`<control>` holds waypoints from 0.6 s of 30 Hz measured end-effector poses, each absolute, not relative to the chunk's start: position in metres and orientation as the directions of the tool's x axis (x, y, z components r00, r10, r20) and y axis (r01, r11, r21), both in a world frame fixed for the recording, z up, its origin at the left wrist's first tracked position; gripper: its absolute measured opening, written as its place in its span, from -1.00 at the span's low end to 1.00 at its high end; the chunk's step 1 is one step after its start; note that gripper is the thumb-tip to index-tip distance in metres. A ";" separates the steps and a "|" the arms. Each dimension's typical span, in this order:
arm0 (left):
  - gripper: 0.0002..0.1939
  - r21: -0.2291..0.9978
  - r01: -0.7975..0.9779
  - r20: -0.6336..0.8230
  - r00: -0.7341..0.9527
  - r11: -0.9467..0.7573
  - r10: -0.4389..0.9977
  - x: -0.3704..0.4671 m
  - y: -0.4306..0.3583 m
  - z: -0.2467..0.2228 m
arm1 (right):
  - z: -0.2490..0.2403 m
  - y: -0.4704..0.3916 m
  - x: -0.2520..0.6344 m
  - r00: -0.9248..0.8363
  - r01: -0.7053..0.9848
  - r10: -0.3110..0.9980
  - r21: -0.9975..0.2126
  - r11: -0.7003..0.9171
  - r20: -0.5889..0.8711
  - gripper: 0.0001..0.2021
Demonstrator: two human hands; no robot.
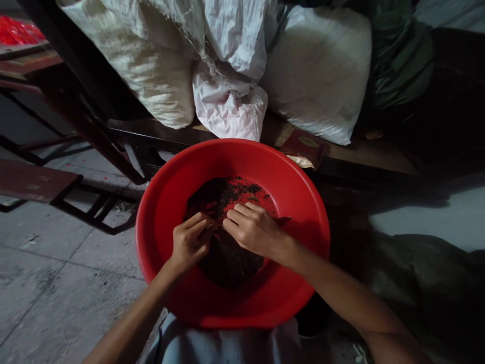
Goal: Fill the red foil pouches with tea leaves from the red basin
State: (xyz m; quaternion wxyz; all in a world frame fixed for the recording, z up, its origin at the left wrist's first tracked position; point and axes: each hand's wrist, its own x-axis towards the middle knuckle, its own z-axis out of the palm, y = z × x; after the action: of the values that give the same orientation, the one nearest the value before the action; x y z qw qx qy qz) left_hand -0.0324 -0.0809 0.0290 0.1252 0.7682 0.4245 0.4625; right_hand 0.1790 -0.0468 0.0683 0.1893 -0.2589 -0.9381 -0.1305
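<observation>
A wide red plastic basin (299, 177) stands in front of me, above my lap. Dark crumbly bits (231, 265) cover much of its bottom. Over them both hands grip a thin, dark, long piece (283, 220), whose pointed end sticks out to the right beyond my knuckles. It looks like a dried pod or strip; its exact kind is unclear. My left hand (191, 240) is closed, pinching the near-left end between thumb and fingers. Close beside it, my right hand (252, 227) is closed around the middle, palm down. The fingers hide most of the piece.
Behind the basin, stuffed white sacks (318, 71) and a crumpled white bag (231, 108) rest on a dark wooden ledge, with a dark red packet (305, 146) beside them. A wooden bench (38, 179) stands left on the tiled floor (76, 283). Red items (18, 31) lie at the upper left.
</observation>
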 end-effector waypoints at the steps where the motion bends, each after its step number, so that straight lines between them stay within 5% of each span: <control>1: -0.85 0.549 0.535 0.619 0.255 -0.642 0.742 -0.035 -0.080 0.029 | 0.068 -0.047 0.177 -0.805 0.516 0.412 0.161 0.841 0.428 -0.84; 10: -0.82 0.203 0.558 0.769 0.418 -0.805 0.483 -0.054 -0.067 0.030 | 0.069 -0.044 0.161 -0.844 0.470 0.368 0.207 0.858 0.390 -0.77; 18: -0.76 0.088 0.684 0.834 0.347 -0.724 0.429 -0.045 -0.074 0.016 | 0.063 -0.037 0.196 -0.829 0.471 0.350 0.208 0.857 0.435 -0.74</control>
State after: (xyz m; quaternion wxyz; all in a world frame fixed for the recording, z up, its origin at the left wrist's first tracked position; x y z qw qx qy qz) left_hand -0.0446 -0.0740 0.0162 -0.1399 0.8085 0.3443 0.4562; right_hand 0.1955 -0.0372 0.0628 0.1949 -0.2177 -0.9437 -0.1552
